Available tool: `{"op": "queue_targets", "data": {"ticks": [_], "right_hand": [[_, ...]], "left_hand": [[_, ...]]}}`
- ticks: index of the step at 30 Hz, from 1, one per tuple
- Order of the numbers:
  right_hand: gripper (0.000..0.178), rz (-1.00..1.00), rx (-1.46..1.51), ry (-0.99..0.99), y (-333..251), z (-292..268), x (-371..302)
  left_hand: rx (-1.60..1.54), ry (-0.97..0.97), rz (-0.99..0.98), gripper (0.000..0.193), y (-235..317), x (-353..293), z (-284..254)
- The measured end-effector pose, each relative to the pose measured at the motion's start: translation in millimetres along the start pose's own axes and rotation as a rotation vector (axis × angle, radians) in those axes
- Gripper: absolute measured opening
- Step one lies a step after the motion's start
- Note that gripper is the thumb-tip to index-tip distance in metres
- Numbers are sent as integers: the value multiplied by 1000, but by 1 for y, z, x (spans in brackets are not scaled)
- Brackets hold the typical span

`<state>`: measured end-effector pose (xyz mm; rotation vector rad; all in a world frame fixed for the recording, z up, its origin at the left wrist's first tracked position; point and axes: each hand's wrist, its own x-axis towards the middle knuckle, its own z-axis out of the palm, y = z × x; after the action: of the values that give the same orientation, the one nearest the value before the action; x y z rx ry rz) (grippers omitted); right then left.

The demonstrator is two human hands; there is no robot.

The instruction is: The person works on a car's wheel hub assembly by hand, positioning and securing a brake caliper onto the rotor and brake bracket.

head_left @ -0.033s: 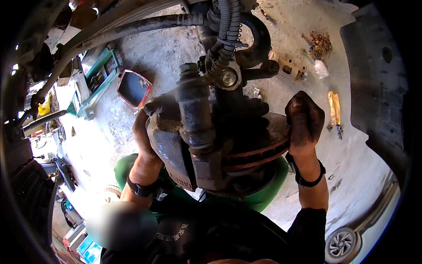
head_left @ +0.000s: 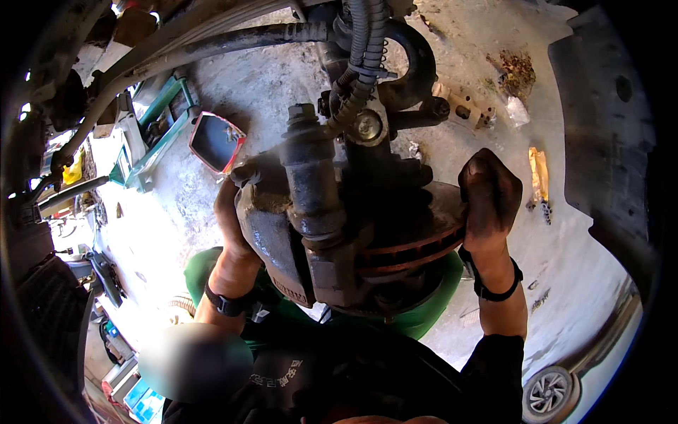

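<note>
A dark, grimy brake caliper is mounted over a brake disc with a rusty, vented edge. My left hand wraps round the caliper's outer left side, and its fingertips are hidden behind the casting. At the disc's right rim, my blackened right hand is closed, fingers curled with the thumb on top, gripping the edge. Above the disc stand the steering knuckle and a bolted joint, with a ribbed hose running up from there.
A suspension bar crosses the upper left. On the floor lie a red-edged tray, a green metal frame, a yellow wrapper and a pile of debris. A dark fender liner borders the right, and a car wheel shows lower right.
</note>
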<state>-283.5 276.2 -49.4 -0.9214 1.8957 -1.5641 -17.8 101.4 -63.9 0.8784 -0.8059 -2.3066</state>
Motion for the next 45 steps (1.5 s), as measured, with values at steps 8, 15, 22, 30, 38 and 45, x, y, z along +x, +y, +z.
{"op": "queue_targets", "data": {"ticks": [8, 15, 22, 30, 38, 45], "right_hand": [[17, -88, -132, 16, -20, 8, 1], [14, -155, -253, 16, -22, 5, -3], [66, -320, -415, -143, -61, 34, -25], [101, -429, -644, -286, -82, 53, -16], [110, -264, -731, -354, -87, 56, -20], [102, -288, -560, -312, -80, 55, -18]], "left_hand": [[399, -26, -9, 68, -2, 2, -2], [-64, 136, -161, 65, -12, 2, -16], [-256, 237, -236, 62, -16, 1, -29], [-236, 235, -269, 67, -22, -2, -44], [-389, 238, -422, 61, -26, -5, -49], [-125, 388, -377, 50, -10, -4, -25]]}}
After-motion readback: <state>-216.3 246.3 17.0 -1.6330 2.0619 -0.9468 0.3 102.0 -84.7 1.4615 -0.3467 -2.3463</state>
